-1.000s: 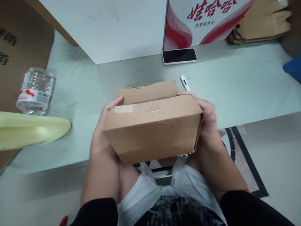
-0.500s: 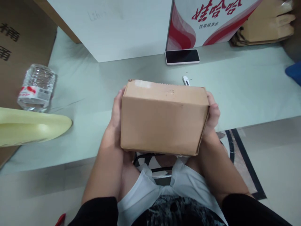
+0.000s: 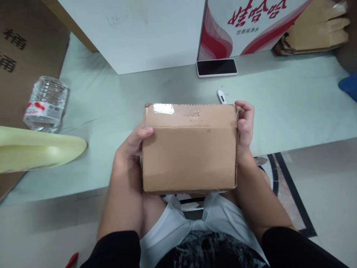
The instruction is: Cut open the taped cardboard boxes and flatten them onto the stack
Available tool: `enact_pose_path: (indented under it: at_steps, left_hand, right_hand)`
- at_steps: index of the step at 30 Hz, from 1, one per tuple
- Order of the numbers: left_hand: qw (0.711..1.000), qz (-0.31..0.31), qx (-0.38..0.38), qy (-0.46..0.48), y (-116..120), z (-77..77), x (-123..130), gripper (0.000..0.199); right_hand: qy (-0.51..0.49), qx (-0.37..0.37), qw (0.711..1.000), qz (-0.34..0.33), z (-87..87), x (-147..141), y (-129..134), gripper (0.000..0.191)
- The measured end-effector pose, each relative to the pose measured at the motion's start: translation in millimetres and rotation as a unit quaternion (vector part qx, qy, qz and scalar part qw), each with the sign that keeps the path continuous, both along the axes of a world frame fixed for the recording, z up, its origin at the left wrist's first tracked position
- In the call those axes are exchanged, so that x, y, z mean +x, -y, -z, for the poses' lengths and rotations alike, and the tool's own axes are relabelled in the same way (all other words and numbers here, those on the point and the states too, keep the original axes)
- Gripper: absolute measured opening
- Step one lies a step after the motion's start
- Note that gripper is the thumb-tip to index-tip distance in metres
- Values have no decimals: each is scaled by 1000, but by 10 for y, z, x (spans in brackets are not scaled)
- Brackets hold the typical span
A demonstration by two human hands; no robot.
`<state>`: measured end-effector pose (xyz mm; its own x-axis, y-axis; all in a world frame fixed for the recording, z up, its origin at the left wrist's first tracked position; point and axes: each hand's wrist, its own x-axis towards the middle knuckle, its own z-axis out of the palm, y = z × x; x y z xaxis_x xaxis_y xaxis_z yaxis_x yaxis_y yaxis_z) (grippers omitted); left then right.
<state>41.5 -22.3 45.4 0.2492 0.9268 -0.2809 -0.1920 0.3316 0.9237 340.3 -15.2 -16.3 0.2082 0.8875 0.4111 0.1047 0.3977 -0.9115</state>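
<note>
A brown cardboard box (image 3: 189,158) is held between my two hands over the table's near edge, above my lap. My left hand (image 3: 136,139) grips its left side, with the thumb on the top left of the broad face. On the other side my right hand (image 3: 245,124) presses against the upper right end, fingers curled at the corner. A shiny strip of clear tape (image 3: 163,108) sticks to the box's narrow far face. Just beyond the box lies a small white cutter (image 3: 221,96), partly covered by it.
A phone (image 3: 216,68) lies before a white and red carton (image 3: 251,29). To the left are a water bottle (image 3: 46,104) and a pale yellow curved object (image 3: 41,149). Flattened cardboard (image 3: 315,33) sits at the back right of the pale green table (image 3: 292,104).
The box has moved slightly toward me and left and tilted, showing more of its taped face. My left hand has shifted lower, with its thumb now over the front face.
</note>
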Motion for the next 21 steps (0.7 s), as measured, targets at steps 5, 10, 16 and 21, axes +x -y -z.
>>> enact_pose_path:
  at_steps: [5, 10, 16, 21]
  left_hand:
    - [997, 65, -39, 16, -3, -40, -31, 73]
    - [997, 26, -72, 4, 40, -14, -52, 70]
    - [992, -46, -118, 3, 205, -188, 72, 52]
    - [992, -127, 13, 7, 127, -221, 110, 42]
  right_hand:
    - [-7, 4, 1000, -17, 35, 51, -30, 52]
    - [11, 9, 1000, 5, 70, 44, -56, 52]
    - [9, 2, 998, 57, 78, -19, -54, 56]
    - [4, -19, 998, 59, 16, -43, -7, 50]
